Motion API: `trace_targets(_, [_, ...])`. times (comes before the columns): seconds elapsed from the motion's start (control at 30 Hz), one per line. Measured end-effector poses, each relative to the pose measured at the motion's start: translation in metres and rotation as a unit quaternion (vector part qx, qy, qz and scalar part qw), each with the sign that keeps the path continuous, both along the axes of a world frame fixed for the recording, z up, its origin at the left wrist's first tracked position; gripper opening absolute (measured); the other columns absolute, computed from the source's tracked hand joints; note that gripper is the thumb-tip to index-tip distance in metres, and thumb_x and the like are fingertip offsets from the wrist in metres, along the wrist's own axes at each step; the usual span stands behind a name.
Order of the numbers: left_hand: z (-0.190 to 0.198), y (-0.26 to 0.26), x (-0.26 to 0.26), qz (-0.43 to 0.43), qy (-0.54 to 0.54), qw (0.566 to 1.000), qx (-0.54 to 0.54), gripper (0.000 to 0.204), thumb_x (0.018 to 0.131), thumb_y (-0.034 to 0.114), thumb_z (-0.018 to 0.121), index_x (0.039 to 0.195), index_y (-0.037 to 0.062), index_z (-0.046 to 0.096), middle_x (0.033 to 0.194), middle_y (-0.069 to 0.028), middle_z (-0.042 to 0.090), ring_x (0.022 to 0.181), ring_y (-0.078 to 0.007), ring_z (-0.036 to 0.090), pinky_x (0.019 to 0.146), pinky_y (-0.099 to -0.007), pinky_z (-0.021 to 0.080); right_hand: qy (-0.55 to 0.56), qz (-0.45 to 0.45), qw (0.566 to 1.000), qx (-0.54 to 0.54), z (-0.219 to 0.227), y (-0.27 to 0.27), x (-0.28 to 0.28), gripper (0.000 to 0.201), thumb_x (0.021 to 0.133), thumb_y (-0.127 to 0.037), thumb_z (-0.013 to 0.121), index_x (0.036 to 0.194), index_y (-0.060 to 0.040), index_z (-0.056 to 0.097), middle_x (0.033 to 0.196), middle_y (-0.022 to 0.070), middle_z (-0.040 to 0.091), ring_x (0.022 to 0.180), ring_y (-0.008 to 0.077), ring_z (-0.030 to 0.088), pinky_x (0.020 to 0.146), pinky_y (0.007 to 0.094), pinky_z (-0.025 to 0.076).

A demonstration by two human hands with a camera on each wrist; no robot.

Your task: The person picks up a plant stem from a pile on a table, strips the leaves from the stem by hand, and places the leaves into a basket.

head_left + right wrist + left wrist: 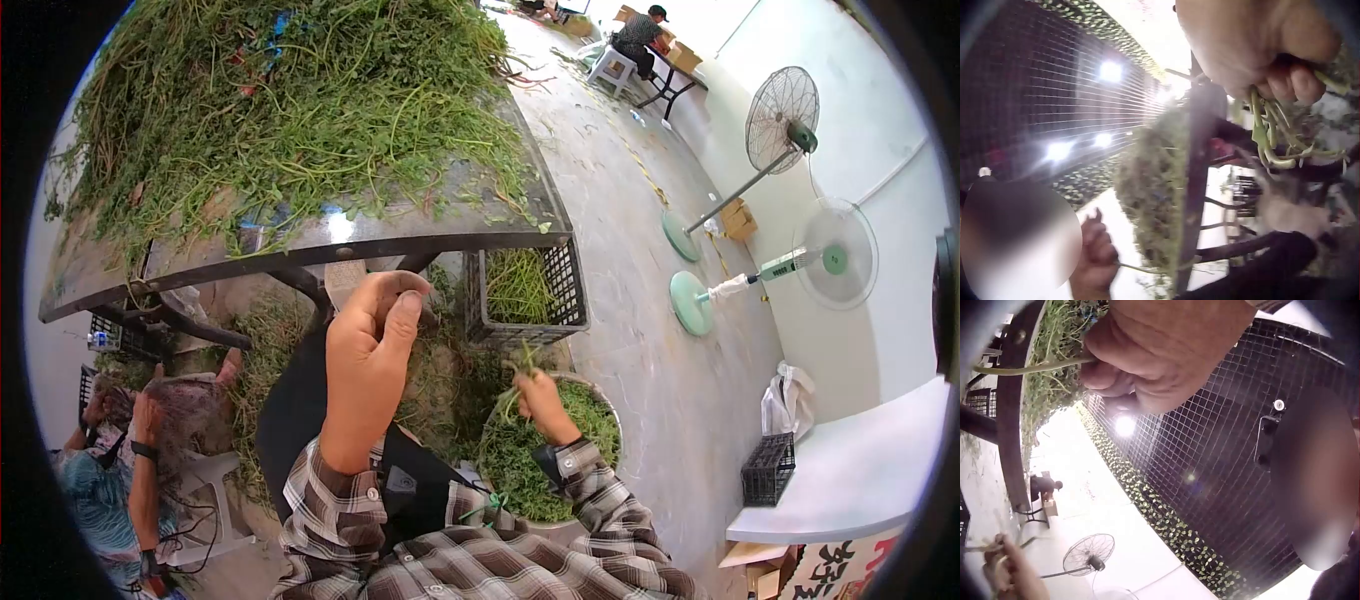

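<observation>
My left hand (368, 365) is raised before the table edge, fingers curled; in the left wrist view that hand (1160, 356) pinches one thin green stem (1035, 367) between thumb and fingers. Lower and to the right, my right hand (545, 408) grips several short green stems (524, 372) above a round tub of greens (545, 470). The right wrist view shows the right hand (1260, 50) curled round the stems (1266, 128), their ends hanging below the fingers. A large heap of leafy stems (300, 110) covers the table.
A black crate (525, 335) of cut stems stands under the table corner (560, 225). Another person's arms (146, 480) are at the lower left beside a white chair (215, 500). Two fans (782, 120) stand along the right wall, and a seated person (640, 42) is far back.
</observation>
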State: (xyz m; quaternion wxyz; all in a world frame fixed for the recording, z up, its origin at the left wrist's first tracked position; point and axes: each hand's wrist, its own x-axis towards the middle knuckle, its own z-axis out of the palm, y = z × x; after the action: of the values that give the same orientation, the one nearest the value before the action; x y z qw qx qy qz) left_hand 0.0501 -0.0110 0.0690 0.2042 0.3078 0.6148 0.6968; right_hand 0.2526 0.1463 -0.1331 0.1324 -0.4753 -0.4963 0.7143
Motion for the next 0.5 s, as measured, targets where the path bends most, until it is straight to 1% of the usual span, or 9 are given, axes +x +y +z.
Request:
trace_targets(0.07, [0.003, -0.002, 0.0, -0.009, -0.056, 0.998, 0.008, 0.018, 0.093, 0.018, 0.052, 0.098, 0.0016, 0.057, 0.067, 0.006, 0.047, 0.055, 0.0002, 0.033, 0.047, -0.0174, 0.025, -0.03, 0.014, 0.999, -0.012, -0.035, 0.01, 0.013, 0.012, 0.087, -0.015, 0.053, 0.091, -0.005, 0.049, 0.058, -0.0021, 0.04, 0.04, 0.008, 0.037, 0.036, 0.0236, 0.029])
trace_targets(0.13, [0.003, 0.0, 0.0, 0.0, -0.072, 0.997, 0.027, 0.019, 0.093, 0.019, 0.051, 0.098, 0.0017, 0.057, 0.062, 0.0068, 0.042, 0.052, 0.0006, 0.029, 0.044, -0.0178, 0.021, -0.092, 0.011, 0.99, 0.108, -0.059, 0.028, 0.022, 0.014, 0.088, -0.016, 0.052, 0.092, -0.0023, 0.05, 0.056, 0.0009, 0.045, 0.039, 0.0115, 0.043, 0.036, 0.0258, 0.034])
trace_targets(0.17, [0.003, 0.001, 0.001, 0.005, -0.088, 0.995, 0.047, 0.021, 0.093, 0.021, 0.051, 0.098, 0.0019, 0.057, 0.058, 0.0077, 0.036, 0.048, 0.001, 0.026, 0.042, -0.0182, 0.016, -0.109, 0.055, 0.966, 0.228, -0.063, 0.052, 0.024, 0.019, 0.088, -0.018, 0.052, 0.093, 0.0001, 0.049, 0.056, 0.0043, 0.051, 0.038, 0.0145, 0.048, 0.038, 0.0284, 0.038])
trace_targets(0.2, [0.003, 0.0, 0.0, 0.004, -0.087, 0.995, 0.044, 0.021, 0.093, 0.021, 0.051, 0.098, 0.0019, 0.057, 0.058, 0.0077, 0.036, 0.048, 0.001, 0.026, 0.042, -0.0182, 0.016, -0.1, 0.027, 0.961, 0.255, -0.04, 0.068, 0.017, 0.02, 0.088, -0.02, 0.051, 0.092, -0.0002, 0.049, 0.057, 0.0055, 0.053, 0.037, 0.0166, 0.048, 0.038, 0.0307, 0.039])
trace_targets(0.3, [0.004, 0.0, -0.005, 0.014, -0.137, 0.988, 0.066, 0.02, 0.093, 0.019, 0.05, 0.1, 0.0015, 0.057, 0.056, 0.0074, 0.035, 0.045, 0.0007, 0.025, 0.039, -0.0177, 0.016, -0.039, -0.017, 0.928, 0.37, -0.019, 0.14, 0.008, 0.027, 0.086, -0.018, 0.052, 0.103, 0.0022, 0.051, 0.075, 0.0092, 0.06, 0.064, 0.0141, 0.056, 0.053, 0.0294, 0.044])
trace_targets(0.33, [0.005, -0.002, -0.006, 0.008, -0.173, 0.98, 0.1, 0.019, 0.093, 0.019, 0.051, 0.098, 0.0017, 0.057, 0.056, 0.0073, 0.037, 0.045, 0.0009, 0.026, 0.039, -0.0173, 0.017, -0.138, 0.002, 0.89, 0.435, -0.026, 0.168, 0.01, 0.029, 0.084, -0.019, 0.053, 0.102, 0.0046, 0.051, 0.084, 0.0115, 0.062, 0.071, 0.0161, 0.057, 0.06, 0.0301, 0.045])
trace_targets(0.43, [0.007, -0.006, -0.011, 0.014, -0.222, 0.963, 0.154, 0.018, 0.092, 0.018, 0.051, 0.097, 0.0012, 0.057, 0.056, 0.0073, 0.037, 0.044, 0.0006, 0.024, 0.038, -0.0177, 0.017, -0.123, -0.015, 0.905, 0.407, 0.016, 0.156, -0.007, 0.034, 0.084, -0.02, 0.054, 0.106, 0.0059, 0.053, 0.088, 0.0122, 0.063, 0.076, 0.0185, 0.059, 0.064, 0.0293, 0.046])
trace_targets(0.47, [0.008, -0.007, -0.012, 0.018, -0.239, 0.957, 0.165, 0.018, 0.093, 0.017, 0.049, 0.097, 0.0006, 0.056, 0.056, 0.0068, 0.036, 0.043, 0.0004, 0.023, 0.038, -0.0176, 0.017, -0.064, 0.015, 0.913, 0.402, -0.009, 0.166, -0.006, 0.035, 0.086, -0.02, 0.053, 0.11, 0.0058, 0.054, 0.095, 0.0106, 0.064, 0.083, 0.0173, 0.059, 0.07, 0.0269, 0.046])
trace_targets(0.5, [0.009, -0.008, -0.013, 0.021, -0.256, 0.95, 0.176, 0.018, 0.094, 0.015, 0.046, 0.097, 0.0001, 0.055, 0.057, 0.0064, 0.035, 0.043, 0.0003, 0.023, 0.037, -0.0175, 0.016, -0.064, 0.023, 0.914, 0.4, 0.001, 0.149, -0.013, 0.035, 0.086, -0.02, 0.053, 0.11, 0.0058, 0.054, 0.095, 0.0106, 0.064, 0.083, 0.0173, 0.059, 0.07, 0.0269, 0.046])
